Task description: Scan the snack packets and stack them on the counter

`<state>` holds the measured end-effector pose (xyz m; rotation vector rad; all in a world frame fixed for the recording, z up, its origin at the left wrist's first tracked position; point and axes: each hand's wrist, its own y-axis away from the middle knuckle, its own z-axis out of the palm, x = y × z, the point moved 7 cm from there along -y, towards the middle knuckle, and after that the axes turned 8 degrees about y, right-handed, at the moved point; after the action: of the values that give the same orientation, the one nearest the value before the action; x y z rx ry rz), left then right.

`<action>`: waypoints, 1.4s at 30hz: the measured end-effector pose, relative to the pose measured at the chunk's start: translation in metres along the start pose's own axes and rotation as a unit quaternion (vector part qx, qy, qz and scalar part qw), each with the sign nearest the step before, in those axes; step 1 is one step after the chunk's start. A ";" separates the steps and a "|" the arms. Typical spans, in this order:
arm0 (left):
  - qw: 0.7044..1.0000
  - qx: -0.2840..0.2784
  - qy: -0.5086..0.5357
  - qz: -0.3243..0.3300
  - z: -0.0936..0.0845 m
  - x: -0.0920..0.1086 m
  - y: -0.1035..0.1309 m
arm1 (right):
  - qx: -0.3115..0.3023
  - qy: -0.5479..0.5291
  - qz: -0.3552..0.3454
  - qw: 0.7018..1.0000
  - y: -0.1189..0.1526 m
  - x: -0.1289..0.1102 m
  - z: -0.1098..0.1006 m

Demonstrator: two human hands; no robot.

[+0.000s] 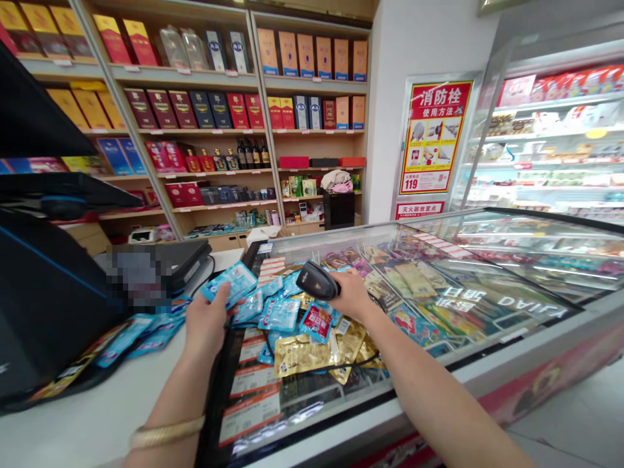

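My left hand (208,318) is closed on a light-blue snack packet (233,283), held above the left edge of the glass-topped freezer. In my right hand (353,294) is a black barcode scanner (316,279), its head turned left towards that packet. Beneath both hands, a heap of blue packets (280,314) and gold packets (305,355) lies on the freezer glass, one blue packet showing a red label (316,322). The scanner's black cable (336,368) runs across the heap. More blue packets (151,338) lie on the white counter, left of my left hand.
A black checkout terminal (43,273) stands on the counter (121,409) at left. The freezer (468,286) stretches to the right, packaged goods under its glass. Behind are shelves (195,130) of boxed bottles, a red fire-hydrant poster (435,136) and a lit display fridge (556,136).
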<state>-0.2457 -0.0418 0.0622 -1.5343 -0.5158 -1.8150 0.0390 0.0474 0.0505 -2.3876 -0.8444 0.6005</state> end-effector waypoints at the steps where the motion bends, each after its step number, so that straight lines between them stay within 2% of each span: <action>1: 1.000 -0.013 -0.008 0.003 0.010 -0.005 -0.001 | 0.001 -0.002 0.000 1.000 0.000 0.000 0.000; 4: 0.997 -0.060 -0.037 0.028 0.030 -0.019 -0.003 | 0.002 0.002 -0.003 1.000 -0.001 -0.001 -0.001; 9: 0.991 -0.071 -0.086 0.069 0.028 -0.031 -0.001 | -0.012 0.019 -0.008 1.000 -0.001 -0.003 0.001; 18: 0.991 -0.091 -0.085 0.057 0.030 -0.031 0.011 | -0.034 0.017 -0.028 0.999 0.001 -0.014 0.000; 25: 0.977 -0.124 -0.141 0.101 0.035 -0.031 0.015 | -0.041 0.017 -0.032 0.998 0.001 -0.015 0.004; 42: 0.971 -0.122 -0.167 0.119 0.035 -0.030 0.015 | -0.062 0.031 -0.025 0.997 0.001 -0.015 0.004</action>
<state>-0.2091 -0.0203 0.0393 -1.9958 -0.2505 -1.4852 0.0266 0.0382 0.0500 -2.4744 -0.9362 0.4651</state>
